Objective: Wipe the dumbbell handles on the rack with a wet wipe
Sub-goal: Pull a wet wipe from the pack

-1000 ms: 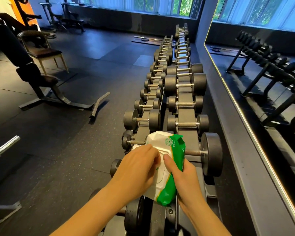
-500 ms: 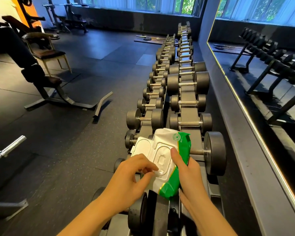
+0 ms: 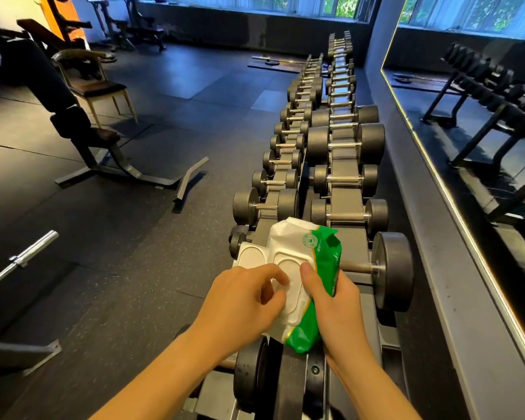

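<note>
Green-and-white wipe pack (image 3: 303,247) lies in right hand (image 3: 337,301), left hand (image 3: 243,301) pinching it.

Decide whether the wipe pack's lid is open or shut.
Open. The white lid lies flipped out left of the pack, clear of the oval recess.

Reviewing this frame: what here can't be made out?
Head view, all items:
- Whether the left hand pinches a wipe yet: its own fingers cover the opening of the wipe pack.
- The dumbbell handle behind the pack, which the right hand grips: mostly hidden.
- The pack's print: too small.
- The nearest dumbbell: handle under the left forearm.
</note>
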